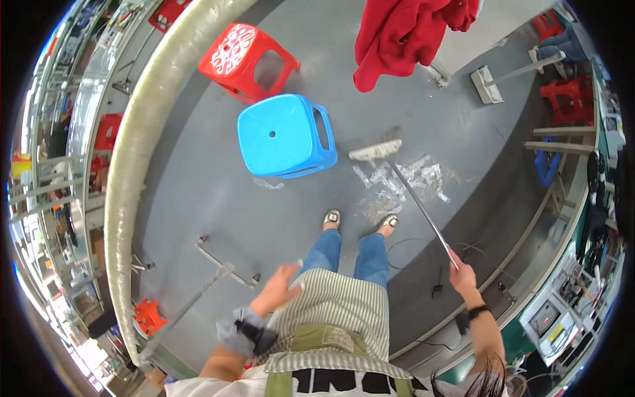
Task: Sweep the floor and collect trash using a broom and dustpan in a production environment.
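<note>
My right hand [463, 276] is wrapped round the upper end of a broom's metal handle [423, 210]. The broom head [376, 151], pale with dark bristles, rests on the grey floor ahead of my feet. Beside it, a heap of crumpled clear plastic scraps [417, 180] and fine dirt lies spread on the floor. My left hand [280, 290] hangs near my striped apron, fingers apart, holding nothing. A blue plastic stool [281, 135] stands left of the broom head, with a small plastic scrap [268, 184] by its near side.
A red stool [248, 61] stands behind the blue one. Red cloth [407, 43] hangs at the top, and a long-handled dustpan [488, 86] stands far right. A long wrapped tube [126, 185] curves along the left, near a wheeled metal stand [225, 264]. A workbench [562, 317] lines the right.
</note>
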`<state>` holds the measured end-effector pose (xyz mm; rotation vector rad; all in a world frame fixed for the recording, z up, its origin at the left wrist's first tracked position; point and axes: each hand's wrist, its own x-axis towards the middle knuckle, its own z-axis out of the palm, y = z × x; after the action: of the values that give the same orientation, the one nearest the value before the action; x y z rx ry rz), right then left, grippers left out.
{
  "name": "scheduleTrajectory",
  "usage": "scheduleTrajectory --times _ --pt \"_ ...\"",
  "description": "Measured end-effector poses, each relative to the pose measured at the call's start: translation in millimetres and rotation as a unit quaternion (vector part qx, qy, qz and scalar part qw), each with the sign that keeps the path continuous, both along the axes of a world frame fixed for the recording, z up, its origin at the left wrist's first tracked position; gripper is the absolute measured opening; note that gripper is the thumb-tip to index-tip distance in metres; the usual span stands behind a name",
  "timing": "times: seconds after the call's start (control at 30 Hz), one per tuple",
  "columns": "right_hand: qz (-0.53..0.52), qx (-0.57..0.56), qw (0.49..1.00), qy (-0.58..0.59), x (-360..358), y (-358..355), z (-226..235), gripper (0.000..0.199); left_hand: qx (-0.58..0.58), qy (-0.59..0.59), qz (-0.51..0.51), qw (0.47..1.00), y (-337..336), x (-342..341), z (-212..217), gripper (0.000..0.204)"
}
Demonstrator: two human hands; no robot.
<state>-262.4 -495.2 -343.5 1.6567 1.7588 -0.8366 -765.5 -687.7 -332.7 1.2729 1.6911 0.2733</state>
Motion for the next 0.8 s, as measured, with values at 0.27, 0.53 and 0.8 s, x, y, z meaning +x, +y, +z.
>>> scheduleTrajectory --times 0.27,0.53,0.8 --pt "-0.160 0.086 0.966 0.182 -33 31 52 0.038 0.002 -0.096 0.606 0.790 152 -216 -263 0.035" --pt "-0.182 0.206 0.960 0.048 -87 129 -123 0.046 0.013 -0.446 0.455 0.771 222 -299 -289 0.068" --pt "-0.511 0.058 0.823 0.239 -111 -92 -11 0.043 0.096 -0.338 0.458 0.816 249 -245 -243 0.061"
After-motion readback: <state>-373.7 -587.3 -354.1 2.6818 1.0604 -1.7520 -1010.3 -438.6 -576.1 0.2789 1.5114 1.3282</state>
